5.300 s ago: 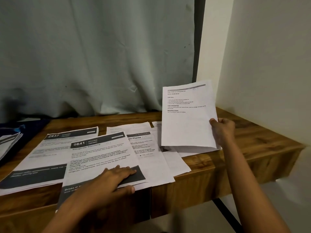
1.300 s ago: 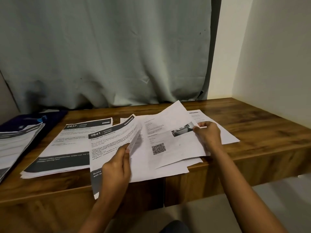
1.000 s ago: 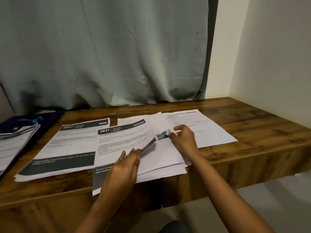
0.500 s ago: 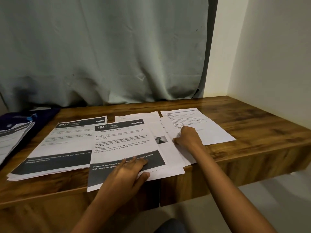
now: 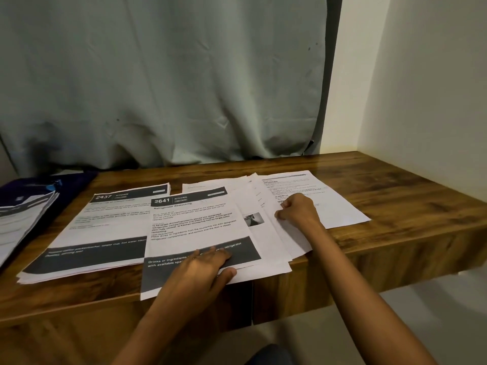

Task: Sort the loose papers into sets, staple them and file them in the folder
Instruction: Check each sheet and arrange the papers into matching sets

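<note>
The left hand (image 5: 200,270) lies flat, fingers straight, on the dark bottom band of the white printed sheet headed "2641 Refrigerator Restocking" (image 5: 195,222), covering part of the white lettering there. That sheet's lower left corner hangs over the front edge of the brown wooden desk (image 5: 408,206). The right hand (image 5: 297,210) rests nearer the right edge, fingers curled at the left margin of a white text sheet (image 5: 334,204). Whether it pinches that margin or only presses on it cannot be told, since the fingertips are tucked under.

Between the two hands a fan of plain white sheets (image 5: 274,241) overlaps, so only strips of each show. One carries a small grey photograph (image 5: 254,219), half hidden under the 2641 sheet. To the left a thick stack of papers topped by a sheet headed "2437" (image 5: 105,227) has blurred, unreadable body text.

At the desk's left edge a dark blue folder (image 5: 29,187) is cut off by the frame. Another pile of printed papers (image 5: 21,219) lies on it, also cut off, and whether the folder is open cannot be made out. A grey-green curtain (image 5: 158,88) hangs behind the back edge.
</note>
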A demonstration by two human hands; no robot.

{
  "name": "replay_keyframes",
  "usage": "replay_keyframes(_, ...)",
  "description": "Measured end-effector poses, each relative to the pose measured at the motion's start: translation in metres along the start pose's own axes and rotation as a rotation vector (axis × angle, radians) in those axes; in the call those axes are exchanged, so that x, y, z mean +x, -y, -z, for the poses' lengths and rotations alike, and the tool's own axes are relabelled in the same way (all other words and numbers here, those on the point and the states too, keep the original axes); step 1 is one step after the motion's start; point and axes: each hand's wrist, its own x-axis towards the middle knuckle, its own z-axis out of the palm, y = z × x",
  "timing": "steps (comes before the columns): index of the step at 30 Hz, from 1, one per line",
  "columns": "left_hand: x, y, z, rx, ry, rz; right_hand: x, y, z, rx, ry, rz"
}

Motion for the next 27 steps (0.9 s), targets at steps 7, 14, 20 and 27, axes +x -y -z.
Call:
replay_keyframes(7,0.001,0.000,-0.002,-0.021,0.015,0.036,0.009,-0.006,0.023,0.282,-0.151,-0.014)
replay_keyframes(14,0.002,-0.005,0.001,-0.063,-0.026,0.064,0.019,-0.023,0.050,0.613,-0.215,-0.108)
replay_keyframes(20,0.001,-0.004,0.000,-0.110,-0.068,0.096,0.016,-0.031,0.075,0.772,-0.315,-0.108)
replay_keyframes(27,0.001,-0.003,-0.003,-0.185,-0.161,0.218,0.021,-0.041,0.095,0.838,-0.451,-0.119)
